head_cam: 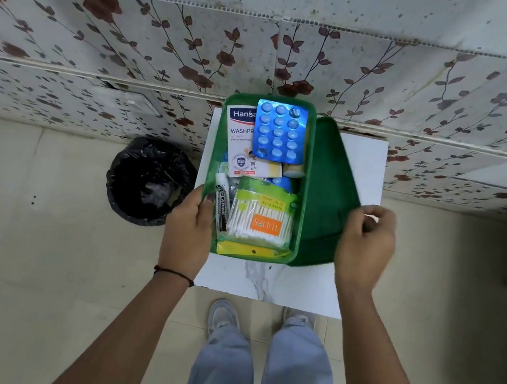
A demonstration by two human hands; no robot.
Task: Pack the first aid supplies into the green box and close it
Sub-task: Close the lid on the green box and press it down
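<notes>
The green box stands open on a small white table. Inside it lie a blue blister pack of tablets, a white Hansaplast packet, a bag of cotton swabs, a black-and-white ointment tube and a yellow packet. The green lid is swung out to the right, partly raised. My right hand grips the lid's outer edge. My left hand holds the box's left wall, thumb inside by the tube.
A bin lined with a black bag stands on the tiled floor left of the table. A floral-patterned wall rises right behind the table. My legs and shoes are below the table's near edge.
</notes>
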